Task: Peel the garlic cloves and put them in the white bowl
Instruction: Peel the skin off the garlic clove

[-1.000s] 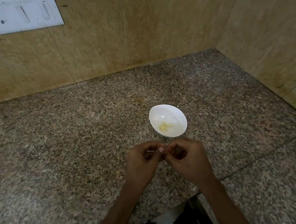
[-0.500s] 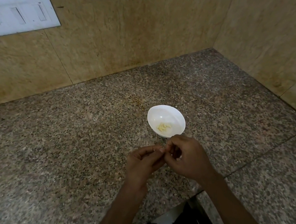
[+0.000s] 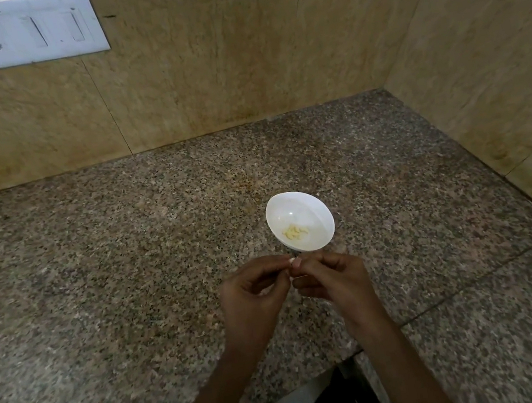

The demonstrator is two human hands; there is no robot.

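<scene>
A small white bowl [image 3: 306, 205] stands on the granite counter with several pale peeled garlic cloves [image 3: 295, 231] at its bottom. Just in front of the bowl my left hand [image 3: 254, 292] and my right hand [image 3: 334, 277] meet fingertip to fingertip. Between them they pinch a small garlic clove [image 3: 291, 261], of which only a whitish tip shows. The rest of the clove is hidden by my fingers. Both hands hover above the counter, a little short of the bowl's near rim.
The speckled granite counter [image 3: 113, 276] runs into a corner of tan stone walls at the back and right. A white switch and socket plate [image 3: 21, 30] hangs on the back wall at upper left. The counter's front edge lies close to my body.
My fingers have worked at the clove and both hands have crept slightly closer to the bowl's near rim. The bowl and its cloves have not moved.
</scene>
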